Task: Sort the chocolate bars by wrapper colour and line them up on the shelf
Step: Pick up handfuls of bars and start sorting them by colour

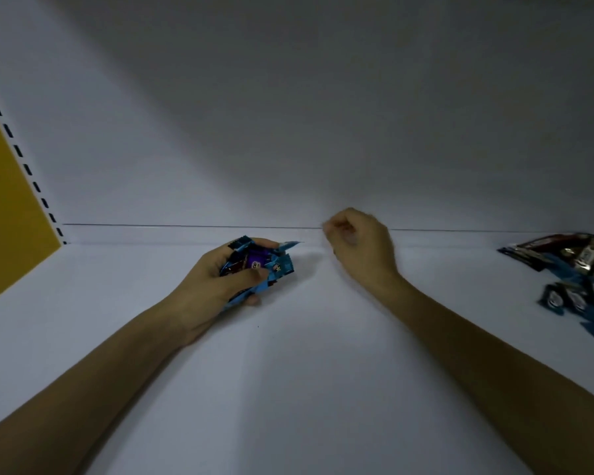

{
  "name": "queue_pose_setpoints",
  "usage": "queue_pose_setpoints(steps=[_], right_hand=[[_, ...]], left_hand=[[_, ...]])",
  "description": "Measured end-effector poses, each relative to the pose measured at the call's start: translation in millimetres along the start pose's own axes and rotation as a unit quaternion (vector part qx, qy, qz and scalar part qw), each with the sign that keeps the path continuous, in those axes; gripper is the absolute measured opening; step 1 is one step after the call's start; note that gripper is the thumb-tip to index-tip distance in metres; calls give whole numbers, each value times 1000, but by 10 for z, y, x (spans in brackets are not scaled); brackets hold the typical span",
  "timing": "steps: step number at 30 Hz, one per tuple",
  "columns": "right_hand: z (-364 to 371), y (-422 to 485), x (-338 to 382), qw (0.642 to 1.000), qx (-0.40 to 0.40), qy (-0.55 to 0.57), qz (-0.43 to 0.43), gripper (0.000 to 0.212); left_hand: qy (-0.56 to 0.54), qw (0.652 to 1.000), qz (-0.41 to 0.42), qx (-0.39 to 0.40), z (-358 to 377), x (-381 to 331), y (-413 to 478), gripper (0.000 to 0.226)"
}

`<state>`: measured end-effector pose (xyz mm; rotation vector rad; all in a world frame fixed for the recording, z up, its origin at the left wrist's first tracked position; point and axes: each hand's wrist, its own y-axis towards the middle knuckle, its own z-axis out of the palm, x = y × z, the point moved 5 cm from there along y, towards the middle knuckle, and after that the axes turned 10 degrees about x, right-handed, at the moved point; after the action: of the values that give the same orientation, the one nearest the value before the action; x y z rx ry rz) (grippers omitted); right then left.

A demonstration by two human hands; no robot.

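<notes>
Gripped a crumpled bunch of chocolate bars (271,265) in the left hand (216,282), with fingers and thumb curled tight round blue wrappers and a purple patch showing in the middle of the bunch. Held that bunch low over the white shelf (288,389), left of centre and near the back edge; could not tell whether touching the shelf or just above it. Could not count the bars in the grasp either. Held the right hand (360,248) apart from the bunch, just to its right, up by the seam between shelf and back panel (288,114). Had the right fingers curled in toward the palm, narrow, with nothing seen between them; looked slightly blurred, so could not rule out something very small. Had both bare forearms (117,371) stretched in from the lower corners. Saw a loose pile of bars (576,279) lying on the shelf at the far right, well apart from both hands: mostly blue wrappers toward the front, with dark red and gold or silver ones heaped toward the back, overlapping and tilted at odd angles, partly cut off by the frame edge. Saw a yellow side panel (11,207) at the far left, edged by a white upright strip (24,162) with a row of dark slots running down to the shelf's back corner.
</notes>
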<state>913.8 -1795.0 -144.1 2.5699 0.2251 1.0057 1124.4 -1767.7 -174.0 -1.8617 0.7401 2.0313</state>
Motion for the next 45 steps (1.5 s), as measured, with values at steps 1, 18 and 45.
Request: queue_pose_setpoints(steps=[1,18,45], right_hand=[[114,-28,114,990,53,127,36,22],[672,-99,396,935,139,322,58,9],[635,-131,330,900,146,407,50,10]], left_hand=[[1,1000,-1,-1,3,-1,1,31],[-226,927,-4,-300,-619,-31,-122,6],[-135,982,-41,-124,-102,24,-48,30]])
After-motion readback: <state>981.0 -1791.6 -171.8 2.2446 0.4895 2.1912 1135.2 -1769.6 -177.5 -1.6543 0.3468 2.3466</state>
